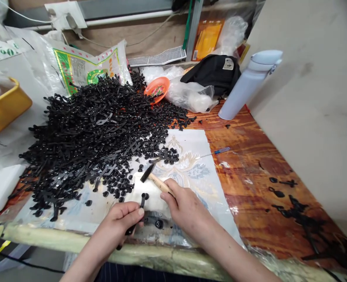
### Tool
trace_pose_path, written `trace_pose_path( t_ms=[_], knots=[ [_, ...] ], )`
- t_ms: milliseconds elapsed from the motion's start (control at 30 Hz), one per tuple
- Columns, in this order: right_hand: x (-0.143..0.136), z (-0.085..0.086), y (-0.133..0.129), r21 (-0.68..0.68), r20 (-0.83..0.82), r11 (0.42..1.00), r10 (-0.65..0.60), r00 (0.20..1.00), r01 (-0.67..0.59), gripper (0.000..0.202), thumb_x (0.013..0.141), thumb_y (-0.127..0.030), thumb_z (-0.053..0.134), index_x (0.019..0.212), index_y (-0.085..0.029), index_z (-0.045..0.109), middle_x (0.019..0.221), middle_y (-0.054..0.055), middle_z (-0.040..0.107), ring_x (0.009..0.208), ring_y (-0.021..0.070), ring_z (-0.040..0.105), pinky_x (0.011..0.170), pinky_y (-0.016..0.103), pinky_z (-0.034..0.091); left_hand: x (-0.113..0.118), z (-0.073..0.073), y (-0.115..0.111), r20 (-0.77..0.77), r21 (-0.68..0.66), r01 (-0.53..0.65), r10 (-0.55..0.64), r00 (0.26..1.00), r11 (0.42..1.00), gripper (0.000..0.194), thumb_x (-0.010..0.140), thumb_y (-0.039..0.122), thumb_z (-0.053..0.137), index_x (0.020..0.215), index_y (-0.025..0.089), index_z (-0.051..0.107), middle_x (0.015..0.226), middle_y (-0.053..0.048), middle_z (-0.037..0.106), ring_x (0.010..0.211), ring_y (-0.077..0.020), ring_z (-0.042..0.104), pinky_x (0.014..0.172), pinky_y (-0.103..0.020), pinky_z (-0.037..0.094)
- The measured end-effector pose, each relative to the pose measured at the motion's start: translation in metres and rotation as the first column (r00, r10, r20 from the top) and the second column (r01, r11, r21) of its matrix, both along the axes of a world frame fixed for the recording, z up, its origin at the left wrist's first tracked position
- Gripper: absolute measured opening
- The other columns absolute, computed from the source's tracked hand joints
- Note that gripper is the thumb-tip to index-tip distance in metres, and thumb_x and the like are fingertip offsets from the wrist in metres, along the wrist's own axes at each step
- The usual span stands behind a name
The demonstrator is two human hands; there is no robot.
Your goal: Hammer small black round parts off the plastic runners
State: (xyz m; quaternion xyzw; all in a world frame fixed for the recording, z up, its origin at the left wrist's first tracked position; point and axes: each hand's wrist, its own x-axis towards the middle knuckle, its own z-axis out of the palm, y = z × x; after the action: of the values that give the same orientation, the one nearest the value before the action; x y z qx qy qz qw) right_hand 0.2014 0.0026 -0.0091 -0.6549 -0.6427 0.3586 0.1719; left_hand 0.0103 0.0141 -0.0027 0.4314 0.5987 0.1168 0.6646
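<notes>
In the left hand (pixel 123 218), a black strip (pixel 142 202) is pinched between thumb and fingers — seemingly for steadiness. By the right hand (pixel 186 203), a hammer (pixel 156 180) is gripped, fingers curled — beyond them, black parts (pixel 103 121) are heaped.

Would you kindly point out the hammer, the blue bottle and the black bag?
Hammer (pixel 158 182): head view, on the wooden handle.
Blue bottle (pixel 243 89): head view, on its body.
Black bag (pixel 216 75): head view, on its fabric.
</notes>
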Motion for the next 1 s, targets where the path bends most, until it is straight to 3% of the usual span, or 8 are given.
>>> trace_pose_path(
  t_ms=[333, 700, 800, 900, 1000],
  knots=[
    [0.001, -0.004, 0.000, 0.001, -0.002, 1.000, -0.005, 1.000, 0.005, 0.003, 0.089, -0.022, 0.045, 0.088, -0.021, 0.047, 0.065, -0.001, 0.053, 0.058, 0.0136, 0.044, 0.052, 0.023, 0.024, 0.005, 0.009, -0.003, -0.001, 0.020, -0.050, 0.050, 0.999, 0.999, 0.038, 0.069, 0.049, 0.064, 0.058, 0.016, 0.048, 0.054, 0.005, 0.047, 0.039, -0.0033, 0.028, 0.034, -0.017, 0.016],
    [0.002, 0.003, -0.001, 0.004, -0.028, 1.000, -0.007, 1.000, 0.007, 0.010, 0.091, -0.023, 0.045, 0.093, -0.020, 0.054, 0.067, 0.001, 0.059, 0.059, 0.0147, 0.051, 0.053, 0.023, 0.028, 0.000, -0.001, 0.000, -0.043, 0.015, 0.016, -0.015, 0.999, 1.000, 0.040, 0.068, 0.054, 0.062, 0.060, 0.017, 0.049, 0.054, 0.004, 0.046, 0.039, -0.0047, 0.029, 0.033, -0.017, 0.018],
    [0.005, 0.011, -0.006, 0.073, -0.110, 0.997, 0.023, 0.994, -0.015, 0.022, 0.093, -0.024, 0.040, 0.107, -0.022, 0.056, 0.071, 0.001, 0.063, 0.061, 0.0155, 0.056, 0.057, 0.024, 0.038, 0.000, -0.002, 0.001, -0.050, 0.010, 0.029, -0.029, 0.998, 1.000, 0.042, 0.067, 0.057, 0.061, 0.058, 0.018, 0.048, 0.053, 0.005, 0.045, 0.041, -0.0057, 0.029, 0.034, -0.018, 0.017],
    [0.010, 0.017, -0.015, 0.214, -0.194, 0.976, 0.080, 0.978, -0.037, 0.037, 0.094, -0.023, 0.037, 0.130, -0.026, 0.048, 0.094, 0.004, 0.069, 0.077, 0.0173, 0.063, 0.068, 0.028, 0.047, 0.001, 0.000, 0.002, -0.055, 0.010, 0.068, -0.068, 0.996, 0.998, 0.041, 0.067, 0.056, 0.060, 0.056, 0.018, 0.048, 0.052, 0.006, 0.041, 0.043, -0.0072, 0.030, 0.037, -0.019, 0.018],
    [0.015, 0.017, -0.023, 0.302, -0.111, 0.944, 0.172, 0.979, -0.132, 0.044, 0.094, -0.023, 0.037, 0.137, -0.029, 0.043, 0.103, 0.007, 0.069, 0.082, 0.0191, 0.066, 0.073, 0.032, 0.052, 0.002, 0.004, 0.004, -0.058, 0.038, 0.110, -0.108, 0.993, 0.993, 0.039, 0.070, 0.053, 0.057, 0.055, 0.018, 0.050, 0.049, 0.007, 0.038, 0.044, -0.0081, 0.028, 0.040, -0.021, 0.018]
  ],
)
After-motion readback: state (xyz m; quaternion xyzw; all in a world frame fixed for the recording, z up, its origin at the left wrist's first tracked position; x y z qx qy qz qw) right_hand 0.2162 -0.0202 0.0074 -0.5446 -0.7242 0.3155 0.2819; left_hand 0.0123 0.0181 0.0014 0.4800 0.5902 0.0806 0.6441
